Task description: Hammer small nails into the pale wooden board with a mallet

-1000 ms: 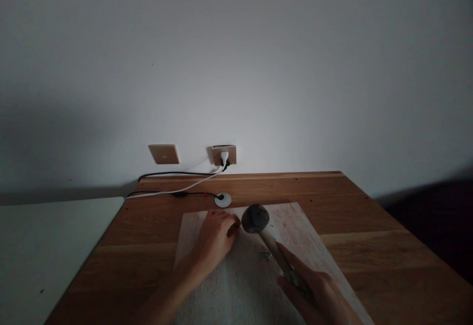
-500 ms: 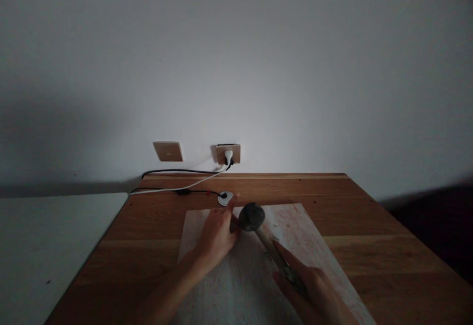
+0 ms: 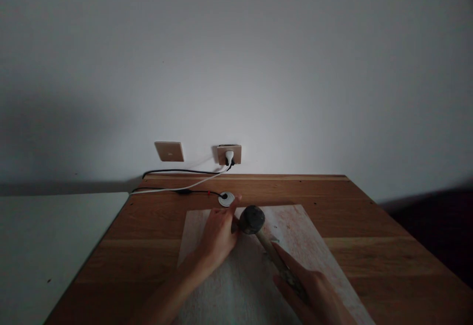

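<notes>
The right hand (image 3: 314,293) has its fingers closed around the wooden handle of a mallet (image 3: 252,219), whose dark round head rests on a pale mat (image 3: 314,246) on the table (image 3: 369,216). The head probably is heavy and hard, so a grip low on the handle suits it. The left hand (image 3: 218,236) lies just beside the head, fingers loosely together.

Left hand (image 3: 219,235) flat, fingers extended forward, right hand (image 3: 312,293) curled closed, index finger outstretched
</notes>
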Motion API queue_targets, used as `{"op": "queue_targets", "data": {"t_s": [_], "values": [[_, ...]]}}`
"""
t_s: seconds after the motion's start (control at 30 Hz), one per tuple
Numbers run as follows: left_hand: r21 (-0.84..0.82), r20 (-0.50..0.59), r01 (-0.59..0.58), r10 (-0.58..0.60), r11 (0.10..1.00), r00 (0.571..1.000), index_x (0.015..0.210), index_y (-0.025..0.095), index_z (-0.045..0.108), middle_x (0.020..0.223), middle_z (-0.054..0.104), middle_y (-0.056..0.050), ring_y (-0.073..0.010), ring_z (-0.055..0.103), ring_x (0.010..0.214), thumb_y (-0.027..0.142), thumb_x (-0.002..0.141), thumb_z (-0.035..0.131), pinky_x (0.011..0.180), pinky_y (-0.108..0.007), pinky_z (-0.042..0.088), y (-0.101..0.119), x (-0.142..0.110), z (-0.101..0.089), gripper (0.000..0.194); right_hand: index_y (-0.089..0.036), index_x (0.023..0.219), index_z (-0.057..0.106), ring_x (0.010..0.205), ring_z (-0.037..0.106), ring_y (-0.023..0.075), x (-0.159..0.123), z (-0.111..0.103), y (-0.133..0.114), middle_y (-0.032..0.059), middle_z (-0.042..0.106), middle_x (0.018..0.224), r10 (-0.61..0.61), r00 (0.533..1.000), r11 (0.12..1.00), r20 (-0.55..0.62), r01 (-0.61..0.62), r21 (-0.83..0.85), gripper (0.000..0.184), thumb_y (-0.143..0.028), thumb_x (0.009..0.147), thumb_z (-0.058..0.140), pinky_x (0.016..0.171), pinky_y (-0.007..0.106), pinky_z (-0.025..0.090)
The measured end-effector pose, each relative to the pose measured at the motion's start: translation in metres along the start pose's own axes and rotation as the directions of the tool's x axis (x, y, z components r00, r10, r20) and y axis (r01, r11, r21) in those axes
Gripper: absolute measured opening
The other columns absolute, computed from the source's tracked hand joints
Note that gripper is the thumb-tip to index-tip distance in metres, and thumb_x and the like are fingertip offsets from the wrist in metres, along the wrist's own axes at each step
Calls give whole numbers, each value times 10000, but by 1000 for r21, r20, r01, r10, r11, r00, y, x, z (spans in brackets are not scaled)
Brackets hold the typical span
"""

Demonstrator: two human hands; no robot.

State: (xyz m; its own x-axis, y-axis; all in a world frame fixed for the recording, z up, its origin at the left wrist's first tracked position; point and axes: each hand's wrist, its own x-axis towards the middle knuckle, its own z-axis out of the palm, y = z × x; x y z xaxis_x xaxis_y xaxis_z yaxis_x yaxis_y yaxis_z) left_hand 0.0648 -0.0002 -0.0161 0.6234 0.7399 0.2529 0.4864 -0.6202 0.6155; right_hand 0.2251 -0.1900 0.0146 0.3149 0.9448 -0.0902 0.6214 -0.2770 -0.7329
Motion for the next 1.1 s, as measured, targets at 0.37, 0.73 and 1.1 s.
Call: {"op": "queue_targets", "data": {"t_s": [0.37, 0.73, 1.1], "values": [[-32, 19, 2, -1, 999, 1000, 1583, 268, 425, 938, 803, 18, -214, 740, 915, -26, 734, 697, 954, -375, 521, -4, 1, 2, 939, -139, 1480, 636, 733, 811, 265, 0, 6, 6, 100, 854, 871, 18, 1000, 1000, -13, -18, -13, 655, -500, 958, 473, 688, 312, 575], [-49, -18, 59, -60, 997, 998, 1511, 243, 533, 901, 797, 12, -234, 734, 910, -62, 702, 709, 936, -384, 541, -1, 2, 2, 882, -138, 1479, 635, 864, 833, 285, -2, 5, 4, 111, 869, 987, 0, 1000, 999, -24, 1, 33, 652, -496, 955, 487, 738, 315, 587], [-76, 7, 67, -67, 995, 998, 1532, 261, 501, 890, 814, 28, -231, 755, 909, -34, 724, 727, 944, -381, 542, -2, 2, 1, 890, -157, 1495, 624, 739, 812, 271, -3, 3, 1, 83, 854, 856, 23, 1000, 999, -21, -23, -34, 647, -492, 971, 446, 678, 306, 555]]}}
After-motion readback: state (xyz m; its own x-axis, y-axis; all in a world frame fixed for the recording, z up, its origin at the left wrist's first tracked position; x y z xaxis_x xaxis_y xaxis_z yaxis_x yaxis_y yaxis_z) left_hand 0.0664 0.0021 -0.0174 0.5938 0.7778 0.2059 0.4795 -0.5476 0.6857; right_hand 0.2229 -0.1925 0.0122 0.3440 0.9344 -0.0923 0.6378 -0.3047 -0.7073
